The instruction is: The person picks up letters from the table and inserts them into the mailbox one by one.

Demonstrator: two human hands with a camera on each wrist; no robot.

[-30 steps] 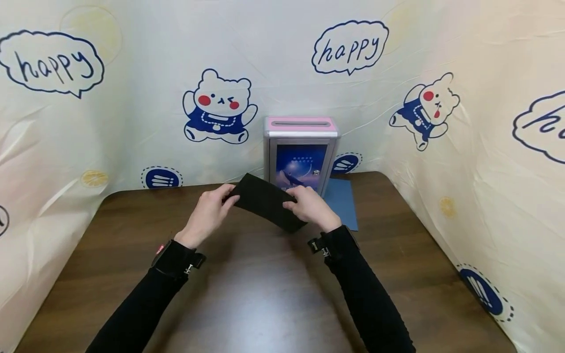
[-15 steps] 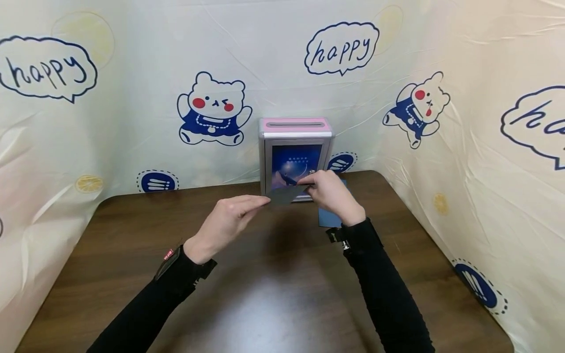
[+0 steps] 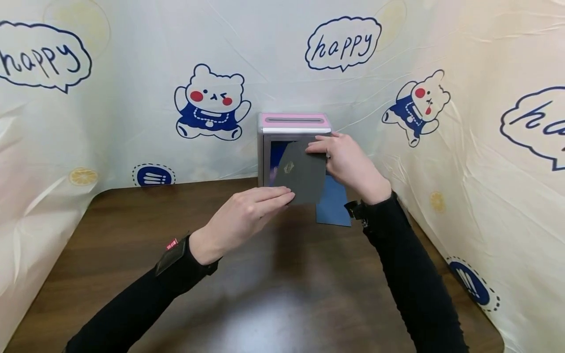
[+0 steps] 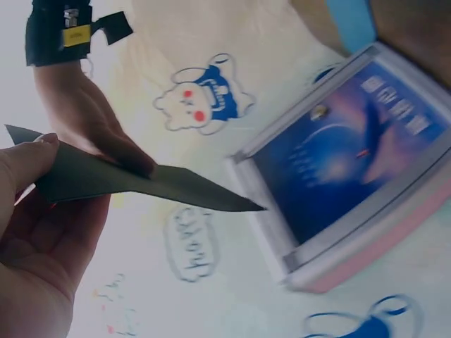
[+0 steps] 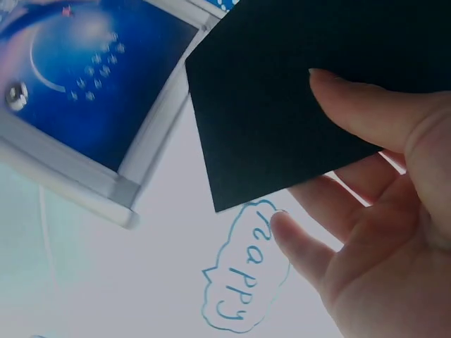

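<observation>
A dark grey envelope [image 3: 304, 176] with a small pale diamond emblem is held up in front of a box. My left hand [image 3: 247, 215] pinches its lower left edge. In the left wrist view, the thumb [image 4: 32, 158] lies on one side and the fingers are underneath. At the upper right corner my right hand [image 3: 350, 164] grips the envelope, its thumb [image 5: 359, 109] flat across the dark face in the right wrist view. The box [image 3: 295, 130] is silver-framed with a pink top, a long slot and a blue picture door, which the envelope partly covers.
A blue envelope-like sheet [image 3: 334, 208] lies on the brown wooden table [image 3: 145, 220], right beside the box. Behind stands a pale curtain [image 3: 282, 54] printed with bears and "happy" bubbles, curving round both sides. The box door has a small round lock [image 5: 15, 96].
Both hands have turned the envelope from a dark face to its grey emblem side, raising it before the box. The right hand has moved up and right; the left hand has shifted right.
</observation>
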